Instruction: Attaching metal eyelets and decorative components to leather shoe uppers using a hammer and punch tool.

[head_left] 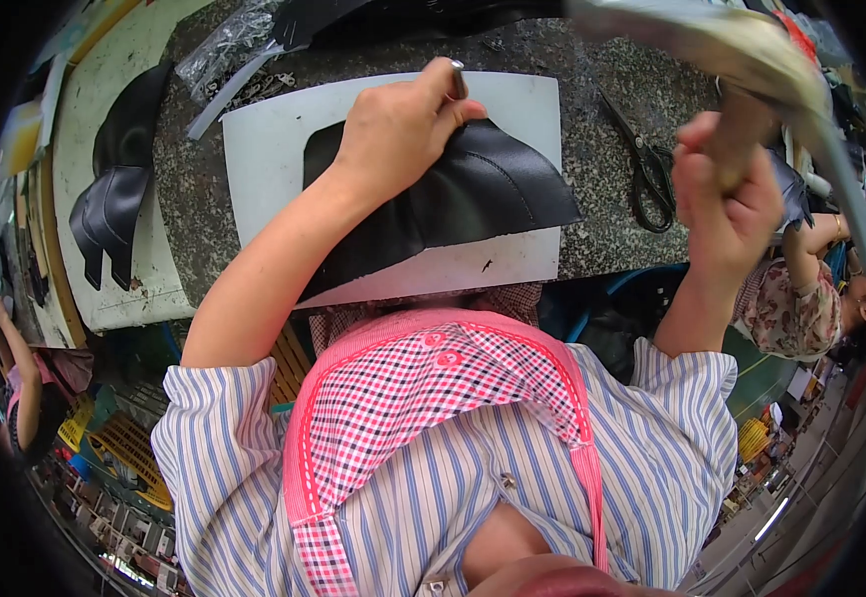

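My left hand (398, 129) is closed around a short metal punch (458, 82), whose shiny round end sticks up above the fingers. That hand rests at the upper edge of a black leather piece (493, 184); the punch's lower tip is hidden. The leather has a curved stitched line and lies on a white board (264, 139). My right hand (730, 204) is raised off to the right, wrapped around the handle of a hammer (745, 134). The hammer's head is smeared by motion above the hand.
Black-handled scissors (644, 169) lie on the speckled stone tabletop (592, 254), right of the board. A clear plastic bag (229, 50) and small metal fittings (264, 88) are at the back left. More black leather pieces (119, 194) lie further left. Co-workers sit at both sides.
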Available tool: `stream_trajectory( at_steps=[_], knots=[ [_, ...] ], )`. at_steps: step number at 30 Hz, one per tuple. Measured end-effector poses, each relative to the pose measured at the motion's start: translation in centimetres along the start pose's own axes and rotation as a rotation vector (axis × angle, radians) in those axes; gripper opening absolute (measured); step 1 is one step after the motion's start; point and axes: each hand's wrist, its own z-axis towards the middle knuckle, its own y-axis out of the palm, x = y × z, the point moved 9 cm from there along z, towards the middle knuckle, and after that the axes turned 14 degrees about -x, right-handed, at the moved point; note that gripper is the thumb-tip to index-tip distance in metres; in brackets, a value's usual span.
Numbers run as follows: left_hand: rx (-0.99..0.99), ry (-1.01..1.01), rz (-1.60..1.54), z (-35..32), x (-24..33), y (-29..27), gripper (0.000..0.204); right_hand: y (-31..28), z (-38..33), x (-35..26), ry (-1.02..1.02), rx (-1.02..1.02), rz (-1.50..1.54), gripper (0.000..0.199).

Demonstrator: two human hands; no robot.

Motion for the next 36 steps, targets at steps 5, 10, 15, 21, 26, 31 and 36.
stream_trajectory(
  at_steps=[5,10,15,21,26,31,36],
  knots=[
    [0.024,0.139,0.255,-0.6,1.8,0.4,0.019,4.3,1.2,-0.6,-0.089,-0.284,-0.388,0.018],
    [-0.057,-0.035,-0.348,0.1,-2.0,0.2,0.012,3.3,1.6,1.4,0.084,-0.368,-0.515,0.016],
    [-0.108,0.071,-0.241,0.6,0.4,0.3,0.008,0.2,1.3,-3.1,-0.081,-0.078,-0.107,0.015],
    [-0.101,0.009,-0.025,-0.5,0.0,0.0,0.012,3.9,2.8,0.4,0.046,-0.491,-0.576,0.015],
    [0.195,0.179,0.136,-2.6,0.9,-4.8,0.014,0.1,6.0,3.5,-0.019,-0.077,-0.650,0.016],
    [-0.205,-0.095,-0.122,-3.8,-0.4,-2.6,0.008,-0.2,16.5,4.5,-0.112,0.063,-0.772,0.018],
    [-0.067,-0.154,-0.375,-6.1,-3.5,-13.5,0.004,3.4,20.6,1.8,0.189,-0.103,-0.867,0.029]
  ],
)
